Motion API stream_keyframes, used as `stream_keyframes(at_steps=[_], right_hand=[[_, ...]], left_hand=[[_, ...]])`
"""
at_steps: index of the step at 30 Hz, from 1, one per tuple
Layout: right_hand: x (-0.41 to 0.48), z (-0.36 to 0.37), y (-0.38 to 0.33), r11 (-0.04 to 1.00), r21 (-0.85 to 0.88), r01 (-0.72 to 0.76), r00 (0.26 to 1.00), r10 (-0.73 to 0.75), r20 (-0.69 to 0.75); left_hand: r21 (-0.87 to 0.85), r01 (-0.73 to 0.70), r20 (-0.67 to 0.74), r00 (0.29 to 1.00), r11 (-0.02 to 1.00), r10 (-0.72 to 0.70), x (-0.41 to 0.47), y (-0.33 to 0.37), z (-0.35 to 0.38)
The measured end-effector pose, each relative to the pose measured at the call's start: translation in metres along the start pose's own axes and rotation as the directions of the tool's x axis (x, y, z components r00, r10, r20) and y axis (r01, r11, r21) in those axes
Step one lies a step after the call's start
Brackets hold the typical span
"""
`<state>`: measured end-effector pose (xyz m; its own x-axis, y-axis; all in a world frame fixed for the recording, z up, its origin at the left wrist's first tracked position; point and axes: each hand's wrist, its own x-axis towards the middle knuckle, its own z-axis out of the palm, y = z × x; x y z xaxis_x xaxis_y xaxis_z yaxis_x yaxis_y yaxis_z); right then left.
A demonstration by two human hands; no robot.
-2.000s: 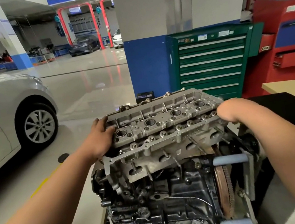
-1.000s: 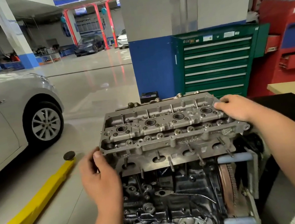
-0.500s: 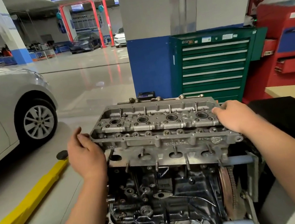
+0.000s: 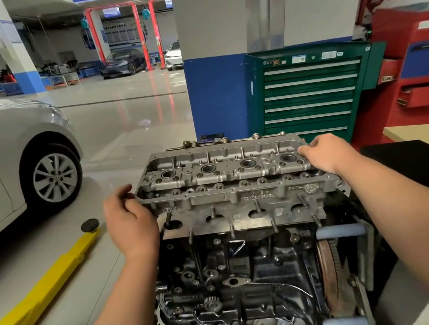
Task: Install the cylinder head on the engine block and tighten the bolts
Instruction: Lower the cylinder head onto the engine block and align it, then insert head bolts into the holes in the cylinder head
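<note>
Head view shows the head lying on top of the block, with my hands apart, one at each end. My left hand is curled round the near-left corner and my right hand grips the far-right edge. I judge I'm seating it, so I should shift both ends together, keeping it level, until it sits flat along the joint before any tightening. Whether it's fully down I can't tell.
</note>
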<state>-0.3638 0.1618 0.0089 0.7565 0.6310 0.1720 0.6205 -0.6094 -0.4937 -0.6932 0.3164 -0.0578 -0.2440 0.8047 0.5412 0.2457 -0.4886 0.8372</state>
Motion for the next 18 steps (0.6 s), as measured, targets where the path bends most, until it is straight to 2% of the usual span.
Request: stream_keyframes(at_steps=[7,10,13,15,17,18], right_hand=[[-0.004,0.005,0.005,1.0,-0.017,-0.011,0.999,0.011,0.037],[-0.006,0.007,0.004,0.999,0.031,-0.032,0.998,0.031,0.047],[-0.015,0.006,0.006,0.983,0.173,-0.061,0.995,0.073,-0.065],[-0.027,0.007,0.013,0.94,0.336,-0.054,0.976,0.122,-0.183],[-0.045,0.008,0.023,0.904,0.428,-0.021,0.968,0.125,-0.217],[-0.056,0.007,0.029,0.906,0.424,-0.005,0.971,0.107,-0.215]], left_hand=[[0.063,-0.029,0.057,0.998,0.998,0.025,0.005,-0.004,-0.006],[0.091,-0.03,0.085,0.996,0.995,0.022,0.009,-0.004,-0.007],[0.125,-0.002,0.146,0.989,0.992,-0.016,0.01,0.0,-0.011],[0.217,-0.001,0.112,0.993,0.976,-0.024,0.004,0.007,-0.018],[0.283,-0.155,0.088,0.987,0.946,0.135,-0.018,0.026,-0.02],[0.278,-0.29,0.163,0.954,0.916,0.253,-0.037,0.041,-0.017]])
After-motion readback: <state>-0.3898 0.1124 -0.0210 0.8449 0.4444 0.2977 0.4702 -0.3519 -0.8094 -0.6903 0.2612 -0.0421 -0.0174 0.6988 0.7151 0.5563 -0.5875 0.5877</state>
